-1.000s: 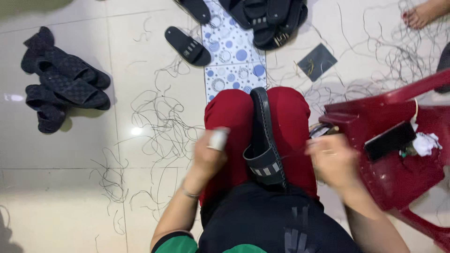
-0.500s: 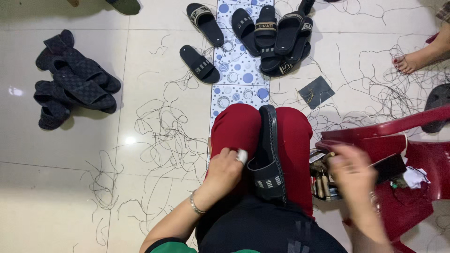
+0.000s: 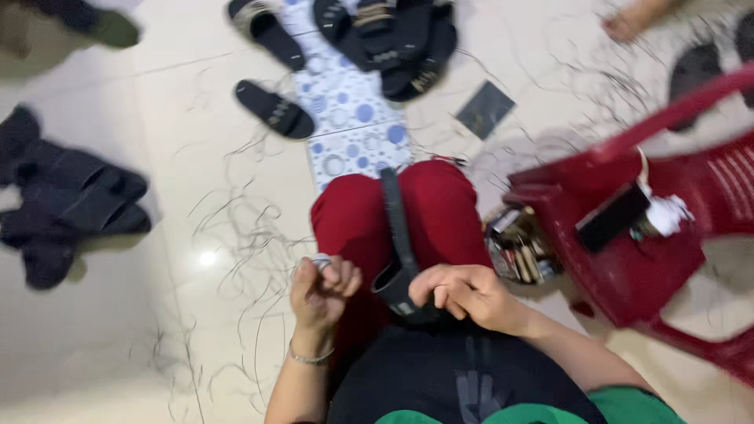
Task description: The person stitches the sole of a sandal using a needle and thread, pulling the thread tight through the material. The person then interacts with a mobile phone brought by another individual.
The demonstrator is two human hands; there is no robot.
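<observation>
You have one black sandal (image 3: 397,235) lying along your red lap in the middle of the frame, and one red plastic chair (image 3: 628,275) at the right. Your left hand (image 3: 322,286) is curled almost shut around a small pale thing (too blurry to name). Your right hand (image 3: 463,292) bends down, fingers touching the sandal's near end.

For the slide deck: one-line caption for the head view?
Seated person in red trousers, black sandal on lap, right hand at its strap, left hand pinching a small pale object.
</observation>
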